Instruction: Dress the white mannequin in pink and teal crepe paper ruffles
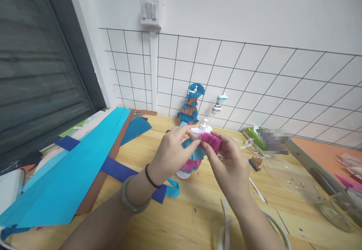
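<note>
My left hand (173,151) and my right hand (228,158) meet over a small paper doll (190,158) standing on the wooden table (195,220). The doll has a turquoise and pink ruffled skirt and a white base. My right hand pinches a strip of pleated magenta crepe paper (212,141) against the doll's upper part. Fingers of my left hand are closed on the doll's white top (201,129), where a white pin with a bead sticks up. A jade bangle and a black band sit on my left wrist.
Long sheets of cyan, dark blue and brown crepe paper (70,171) lie at the left. A finished blue-brown paper doll (191,106) and a pin stand (219,105) are by the grid wall. A green glue gun (254,137), clear plastic plate (291,180) and white ribbon (226,223) lie right.
</note>
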Tool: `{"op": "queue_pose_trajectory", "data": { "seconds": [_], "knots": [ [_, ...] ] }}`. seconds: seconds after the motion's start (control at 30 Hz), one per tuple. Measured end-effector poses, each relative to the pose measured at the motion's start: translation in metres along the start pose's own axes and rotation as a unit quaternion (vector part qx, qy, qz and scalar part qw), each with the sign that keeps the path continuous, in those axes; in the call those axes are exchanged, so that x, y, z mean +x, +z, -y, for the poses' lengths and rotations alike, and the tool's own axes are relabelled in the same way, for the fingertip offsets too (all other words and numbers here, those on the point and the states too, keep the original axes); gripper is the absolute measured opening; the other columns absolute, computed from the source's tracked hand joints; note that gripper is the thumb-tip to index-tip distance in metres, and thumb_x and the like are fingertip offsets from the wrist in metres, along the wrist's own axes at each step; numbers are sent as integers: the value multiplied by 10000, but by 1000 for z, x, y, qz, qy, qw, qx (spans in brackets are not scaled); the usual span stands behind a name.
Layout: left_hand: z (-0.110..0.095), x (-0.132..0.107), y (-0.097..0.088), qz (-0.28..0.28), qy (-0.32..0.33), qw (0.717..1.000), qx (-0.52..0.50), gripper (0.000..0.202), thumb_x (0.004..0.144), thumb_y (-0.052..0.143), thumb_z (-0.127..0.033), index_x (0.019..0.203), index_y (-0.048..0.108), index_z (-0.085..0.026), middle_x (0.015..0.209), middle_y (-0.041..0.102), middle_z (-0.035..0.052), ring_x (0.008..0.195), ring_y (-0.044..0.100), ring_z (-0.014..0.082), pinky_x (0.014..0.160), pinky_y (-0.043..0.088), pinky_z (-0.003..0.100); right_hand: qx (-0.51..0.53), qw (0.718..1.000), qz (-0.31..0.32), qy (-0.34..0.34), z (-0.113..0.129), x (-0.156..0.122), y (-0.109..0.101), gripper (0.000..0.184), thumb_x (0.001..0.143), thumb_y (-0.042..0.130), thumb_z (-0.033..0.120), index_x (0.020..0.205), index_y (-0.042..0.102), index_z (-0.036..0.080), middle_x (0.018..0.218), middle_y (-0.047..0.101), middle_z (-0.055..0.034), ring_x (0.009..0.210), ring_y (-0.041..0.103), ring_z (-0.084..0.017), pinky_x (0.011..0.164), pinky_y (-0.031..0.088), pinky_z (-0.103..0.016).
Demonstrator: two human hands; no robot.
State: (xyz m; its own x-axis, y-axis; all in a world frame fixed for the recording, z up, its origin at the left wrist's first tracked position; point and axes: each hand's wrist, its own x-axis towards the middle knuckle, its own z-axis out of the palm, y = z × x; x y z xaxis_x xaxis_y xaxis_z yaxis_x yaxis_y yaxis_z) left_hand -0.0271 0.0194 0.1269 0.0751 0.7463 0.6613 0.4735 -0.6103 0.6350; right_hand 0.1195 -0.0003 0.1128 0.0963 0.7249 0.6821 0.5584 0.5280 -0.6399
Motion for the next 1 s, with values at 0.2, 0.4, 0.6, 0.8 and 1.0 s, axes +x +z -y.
{"op": "queue_pose_trajectory", "data": {
  "seconds": [0.2, 0.4, 0.6, 0.8, 1.0],
  "knots": [
    [-1, 1, 0, 5, 1, 1000, -5, 37, 792, 604, -210, 789, 567, -213, 907, 690, -3, 971, 635, 182, 843, 484, 326, -16, 1000, -3, 4, 1, 0, -1, 259, 834, 594, 285, 1090, 577, 241, 953, 657, -47, 750, 621, -170, 605, 527, -298],
    [-1, 0, 0, 1, 14, 1000, -6, 45, 789, 610, -200, 795, 566, -211, 918, 692, -6, 966, 637, 173, 834, 481, 310, -41, 999, -14, -30, 1, 0, 1, 246, 837, 596, 270, 1080, 580, 236, 939, 657, -47, 741, 625, -168, 622, 525, -301],
    [0, 0, 1, -5, 25, 1000, -7, 78, 777, 610, -157, 765, 551, -207, 925, 694, -11, 963, 635, 162, 837, 474, 307, -63, 996, -20, -64, 2, -1, 2, 243, 841, 599, 239, 1083, 575, 243, 947, 660, -32, 763, 619, -154, 665, 518, -292],
    [1, 0, 2, -16, 39, 999, -6, 97, 779, 594, -136, 743, 537, -204, 932, 692, 2, 954, 636, 169, 829, 479, 317, -79, 993, -19, -85, 6, -1, 2, 225, 835, 605, 212, 1056, 579, 246, 914, 662, -15, 712, 591, -134, 629, 494, -264],
    [1, -1, 3, -19, 47, 999, -3, 101, 781, 589, -128, 735, 535, -200, 921, 691, 10, 949, 635, 170, 827, 477, 316, -80, 992, -18, -101, 5, -1, 2, 226, 837, 597, 194, 1059, 570, 233, 903, 652, -16, 697, 580, -130, 630, 491, -264]
  ]
}}
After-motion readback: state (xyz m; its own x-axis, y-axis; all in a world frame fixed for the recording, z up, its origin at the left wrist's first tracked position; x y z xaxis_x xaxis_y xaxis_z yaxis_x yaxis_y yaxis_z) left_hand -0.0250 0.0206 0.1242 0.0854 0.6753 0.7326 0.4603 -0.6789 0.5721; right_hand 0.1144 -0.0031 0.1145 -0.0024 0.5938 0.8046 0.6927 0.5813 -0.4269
